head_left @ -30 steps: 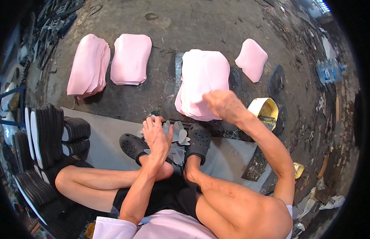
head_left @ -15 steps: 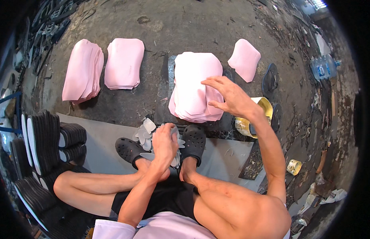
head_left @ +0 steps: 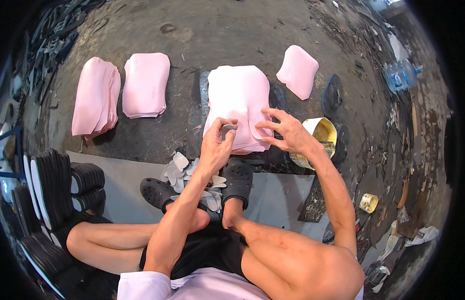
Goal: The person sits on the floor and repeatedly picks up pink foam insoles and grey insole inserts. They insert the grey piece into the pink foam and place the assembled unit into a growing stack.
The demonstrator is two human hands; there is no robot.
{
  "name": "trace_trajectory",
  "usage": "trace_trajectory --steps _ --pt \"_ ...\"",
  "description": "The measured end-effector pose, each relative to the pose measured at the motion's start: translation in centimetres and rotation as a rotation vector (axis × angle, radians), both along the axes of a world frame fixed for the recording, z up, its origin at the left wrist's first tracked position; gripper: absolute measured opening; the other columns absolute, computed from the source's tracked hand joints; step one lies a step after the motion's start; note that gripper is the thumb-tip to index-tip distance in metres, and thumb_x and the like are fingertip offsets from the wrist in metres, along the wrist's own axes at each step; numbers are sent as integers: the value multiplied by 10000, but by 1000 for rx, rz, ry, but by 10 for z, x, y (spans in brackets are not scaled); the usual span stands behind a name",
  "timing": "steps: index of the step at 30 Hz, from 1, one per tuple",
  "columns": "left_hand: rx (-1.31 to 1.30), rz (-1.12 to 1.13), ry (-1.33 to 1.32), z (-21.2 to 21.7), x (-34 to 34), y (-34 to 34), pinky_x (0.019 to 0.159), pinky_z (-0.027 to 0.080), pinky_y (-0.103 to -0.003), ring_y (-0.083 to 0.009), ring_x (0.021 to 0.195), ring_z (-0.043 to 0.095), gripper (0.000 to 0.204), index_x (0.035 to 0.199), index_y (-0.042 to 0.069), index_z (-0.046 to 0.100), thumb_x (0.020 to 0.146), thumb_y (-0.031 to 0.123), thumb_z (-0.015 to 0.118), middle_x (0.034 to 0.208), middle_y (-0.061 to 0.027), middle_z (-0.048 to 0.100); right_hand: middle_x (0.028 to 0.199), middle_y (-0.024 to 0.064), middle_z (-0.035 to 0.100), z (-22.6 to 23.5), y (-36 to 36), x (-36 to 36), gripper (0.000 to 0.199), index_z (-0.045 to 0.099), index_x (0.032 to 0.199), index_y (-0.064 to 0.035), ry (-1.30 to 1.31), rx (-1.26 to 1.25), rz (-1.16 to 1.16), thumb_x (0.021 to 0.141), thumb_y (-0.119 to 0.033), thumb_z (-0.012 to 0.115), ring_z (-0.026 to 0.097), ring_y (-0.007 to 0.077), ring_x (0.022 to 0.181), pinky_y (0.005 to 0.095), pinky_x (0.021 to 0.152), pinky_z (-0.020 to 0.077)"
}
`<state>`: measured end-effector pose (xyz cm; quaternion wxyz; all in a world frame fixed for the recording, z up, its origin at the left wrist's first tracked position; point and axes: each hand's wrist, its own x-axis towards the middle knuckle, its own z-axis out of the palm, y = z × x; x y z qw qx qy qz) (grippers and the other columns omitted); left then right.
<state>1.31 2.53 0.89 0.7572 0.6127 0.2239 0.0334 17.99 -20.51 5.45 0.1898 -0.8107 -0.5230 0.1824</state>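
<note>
water bottle (head_left: 400,76), yellow tin (head_left: 317,141), black soles (head_left: 52,187)

place: footwear workshop | signs: pink sheet stacks (head_left: 145,85), black soles (head_left: 47,185), glue tin (head_left: 320,140), grimy floor (head_left: 232,35)

A stack of pale pink foam sheets (head_left: 240,100) lies at twelve o'clock. The left hand (head_left: 217,145) pinches a small grey piece (head_left: 227,131) at its edge; the right hand (head_left: 287,132), fingers spread, presses the stack's lower right corner.
</note>
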Motion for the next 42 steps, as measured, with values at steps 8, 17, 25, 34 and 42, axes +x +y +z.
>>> trace_trajectory --steps 8,17,25,34,42 --pt "374 -52 -15 3 6 -11 1053 592 -395 -251 1220 791 165 1205 -10 709 1069 72 664 1353 -138 832 1090 65 727 3 -38 73 236 649 1250 -43 161 335 -738 1236 -262 563 719 147 901 349 709 692" --pt "525 67 -158 30 12 2 889 599 -361 -172 971 704 226 1187 126 925 966 86 898 1139 -51 783 1281 134 796 183 65 85 302 724 1435 -86 -693 692 -557 1185 -251 679 800 243 1052 363 858 664" --pt "1105 0 -304 -36 -15 -4 1133 508 -537 -351 1230 677 278 1163 155 897 896 85 861 1318 -40 814 1347 249 762 6 83 -80 339 761 1334 36 -288 320 -333 1049 -148 780 702 437 1305 499 1132 590" --pt "990 134 -186 -2 -14 -24 1061 537 -479 -350 1145 667 357 1176 56 851 837 118 940 1168 -97 792 1359 267 748 -9 63 -64 328 757 1319 67 -31 323 -266 1021 -66 724 682 460 1316 521 1149 563" --pt "598 229 11 9 8 -29 767 622 -399 -273 794 743 210 1115 -6 836 927 78 877 984 -161 738 1213 264 819 49 79 -5 283 810 1288 28 256 300 -539 1069 -128 721 823 370 1063 467 934 645"
